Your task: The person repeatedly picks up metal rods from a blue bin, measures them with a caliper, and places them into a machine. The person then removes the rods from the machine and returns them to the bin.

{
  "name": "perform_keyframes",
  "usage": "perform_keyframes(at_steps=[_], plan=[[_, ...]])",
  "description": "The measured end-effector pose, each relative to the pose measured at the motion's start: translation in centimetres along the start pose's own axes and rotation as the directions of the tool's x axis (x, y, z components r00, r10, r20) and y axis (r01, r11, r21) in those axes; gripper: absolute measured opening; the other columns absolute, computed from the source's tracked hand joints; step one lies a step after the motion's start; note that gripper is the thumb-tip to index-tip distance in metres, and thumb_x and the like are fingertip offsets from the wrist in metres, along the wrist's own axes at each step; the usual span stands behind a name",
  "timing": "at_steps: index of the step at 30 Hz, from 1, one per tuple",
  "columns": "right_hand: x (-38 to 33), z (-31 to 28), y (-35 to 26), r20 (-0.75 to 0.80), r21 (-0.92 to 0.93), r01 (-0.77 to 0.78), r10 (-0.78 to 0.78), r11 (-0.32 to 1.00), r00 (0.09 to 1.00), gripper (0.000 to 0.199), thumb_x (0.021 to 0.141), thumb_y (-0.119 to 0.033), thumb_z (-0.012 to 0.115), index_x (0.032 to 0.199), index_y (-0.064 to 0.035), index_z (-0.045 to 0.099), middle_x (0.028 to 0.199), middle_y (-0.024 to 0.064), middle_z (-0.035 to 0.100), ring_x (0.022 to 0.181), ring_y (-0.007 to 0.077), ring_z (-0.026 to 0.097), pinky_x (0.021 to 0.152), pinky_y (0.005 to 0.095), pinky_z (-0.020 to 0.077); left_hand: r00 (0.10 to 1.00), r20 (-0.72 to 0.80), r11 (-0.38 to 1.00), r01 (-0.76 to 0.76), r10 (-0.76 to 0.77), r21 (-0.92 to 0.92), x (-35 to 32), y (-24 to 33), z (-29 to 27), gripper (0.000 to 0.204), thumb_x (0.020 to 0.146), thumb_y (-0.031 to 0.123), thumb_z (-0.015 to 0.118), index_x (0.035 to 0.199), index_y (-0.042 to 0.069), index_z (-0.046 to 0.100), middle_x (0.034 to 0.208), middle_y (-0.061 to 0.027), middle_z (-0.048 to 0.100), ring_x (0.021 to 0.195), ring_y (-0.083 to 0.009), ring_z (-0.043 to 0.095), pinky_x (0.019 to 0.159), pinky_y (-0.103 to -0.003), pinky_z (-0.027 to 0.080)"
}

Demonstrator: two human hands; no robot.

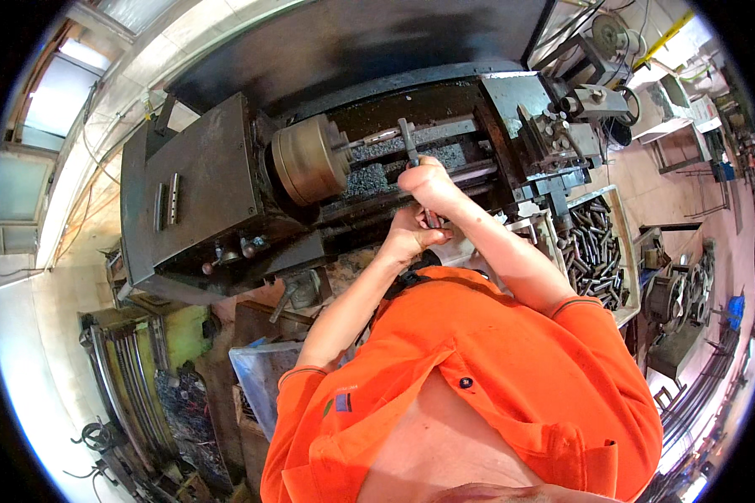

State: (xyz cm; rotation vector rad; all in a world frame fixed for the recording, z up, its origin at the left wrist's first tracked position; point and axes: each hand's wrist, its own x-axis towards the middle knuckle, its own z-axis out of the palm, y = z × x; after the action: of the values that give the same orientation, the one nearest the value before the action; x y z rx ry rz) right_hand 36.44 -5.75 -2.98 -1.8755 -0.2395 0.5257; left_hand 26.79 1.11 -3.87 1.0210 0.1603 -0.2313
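I stand at a dark metal lathe (193, 193) with a round chuck (310, 159) at its left. My right hand (428, 183) is closed on the long handle of a metal wrench-like tool (409, 141) that reaches up over the lathe bed. My left hand (411, 235) grips the lower end of the same tool, just below my right hand. Both forearms come out of orange short sleeves. What the tool's tip touches is hidden among the metal chips on the bed.
A tray of several grey metal rods (596, 251) stands at the right of the lathe. The tool post and carriage (562, 134) sit at the upper right. Benches, metal parts and a blue-lined bin (256, 381) crowd the floor on both sides.
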Motion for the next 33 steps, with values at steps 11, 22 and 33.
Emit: perform_keyframes(at_steps=[11, 22, 33], plan=[[-0.2, -0.2, -0.4, 0.022, 0.142, -0.139, 0.137, 0.980, 0.990, 0.014, 0.064, -0.013, 0.057, 0.070, -0.0010, 0.052, 0.061, 0.0020, 0.049, 0.058, 0.0107, 0.043, 0.052, 0.0286, 0.0375, 0.998, 0.031, 0.999, -0.045, 0.046, -0.011, 0.4, -1.8, -1.2, 0.039, 0.056, 0.013, 0.079, 0.084, 0.001, 0.055, 0.073, 0.0001, 0.054, 0.066, -0.0093, 0.054, 0.058, -0.023, 0.046], [-0.1, -0.4, -0.8, 0.138, 0.161, -0.039, 0.017, 0.986, 0.990, 0.011, 0.067, -0.012, 0.053, 0.063, -0.0025, 0.050, 0.058, -0.0017, 0.045, 0.055, 0.0094, 0.040, 0.049, 0.0291, 0.0338, 1.000, -0.025, 0.979, -0.010, 0.016, 0.204, 0.0, -1.5, -1.1, 0.045, 0.058, 0.024, 0.078, 0.087, -0.001, 0.056, 0.071, -0.0037, 0.059, 0.063, -0.0112, 0.057, 0.054, -0.022, 0.045], [-0.8, -0.1, -1.0, 0.084, 0.105, -0.044, 0.035, 0.994, 0.996, 0.023, 0.066, -0.018, 0.058, 0.073, 0.0041, 0.054, 0.062, 0.0046, 0.050, 0.061, 0.0125, 0.046, 0.054, 0.0309, 0.0386, 0.993, -0.060, 0.990, -0.091, 0.098, 0.106, -1.0, -1.8, -0.3, 0.036, 0.060, 0.025, 0.078, 0.077, 0.003, 0.055, 0.066, 0.0004, 0.054, 0.056, -0.0071, 0.049, 0.048, -0.022, 0.038]])
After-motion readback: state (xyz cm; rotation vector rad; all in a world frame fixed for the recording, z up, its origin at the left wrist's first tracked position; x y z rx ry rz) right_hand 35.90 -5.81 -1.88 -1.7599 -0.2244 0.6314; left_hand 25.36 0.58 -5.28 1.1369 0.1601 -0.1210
